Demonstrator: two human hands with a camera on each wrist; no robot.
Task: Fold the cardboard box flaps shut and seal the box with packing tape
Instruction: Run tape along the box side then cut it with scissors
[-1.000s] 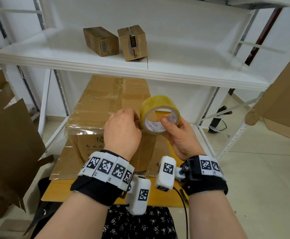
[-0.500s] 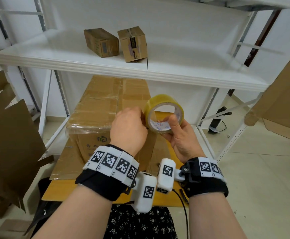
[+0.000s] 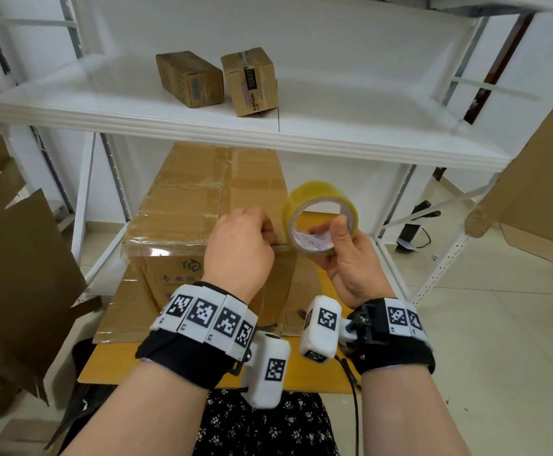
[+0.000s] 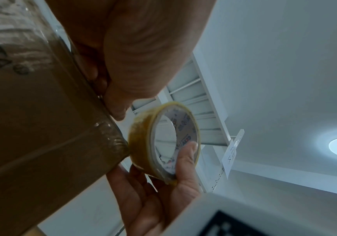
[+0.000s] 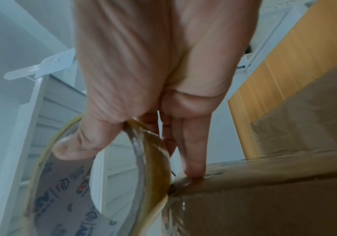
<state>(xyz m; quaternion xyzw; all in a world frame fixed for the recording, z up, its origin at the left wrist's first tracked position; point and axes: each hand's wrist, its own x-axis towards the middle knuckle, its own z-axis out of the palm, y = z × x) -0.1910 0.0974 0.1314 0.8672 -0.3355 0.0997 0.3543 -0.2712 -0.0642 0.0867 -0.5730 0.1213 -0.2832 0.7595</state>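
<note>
A big cardboard box stands on the wooden table with its flaps folded down and clear tape across the top. My right hand holds a yellowish tape roll at the box's near right top corner, thumb inside the core. A short strip of tape runs from the roll to my left hand, which pinches its end against the box edge. In the left wrist view the left thumb presses on the box edge beside the roll. In the right wrist view the roll touches the box corner.
A white shelf hangs just above the box, with two small cardboard boxes on it. Flat cardboard sheets lean at the left and at the right. White shelf posts stand right of the table.
The roll has shifted a little to the right, away from the left hand. A short strip of tape now stretches between the roll and the left fingers.
</note>
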